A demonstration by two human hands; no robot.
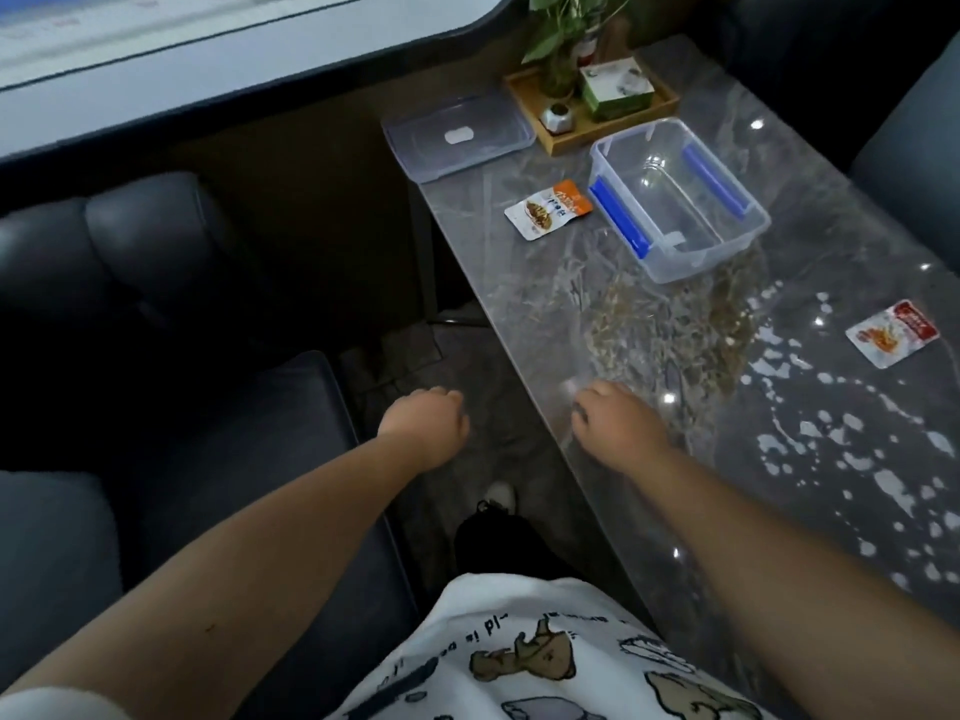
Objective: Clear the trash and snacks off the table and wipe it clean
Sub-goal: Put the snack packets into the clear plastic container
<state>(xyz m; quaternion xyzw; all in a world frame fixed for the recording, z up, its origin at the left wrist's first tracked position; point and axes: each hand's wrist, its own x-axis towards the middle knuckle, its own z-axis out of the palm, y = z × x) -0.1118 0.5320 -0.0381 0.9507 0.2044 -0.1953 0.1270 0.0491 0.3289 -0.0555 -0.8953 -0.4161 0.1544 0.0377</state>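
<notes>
Dim overall, with daylight entering from a pale window (pixel 156 39) at eleven o'clock. The glossy table (pixel 810 252) throws back white glare patches from three to four o'clock — small sparkles too. The sofa (pixel 130 262) at nine o'clock sinks into shadow. Soft focus throughout; edges bow — wide-angle distortion.

Two flat snack packets (pixel 548 209) (pixel 891 332), well apart
</notes>
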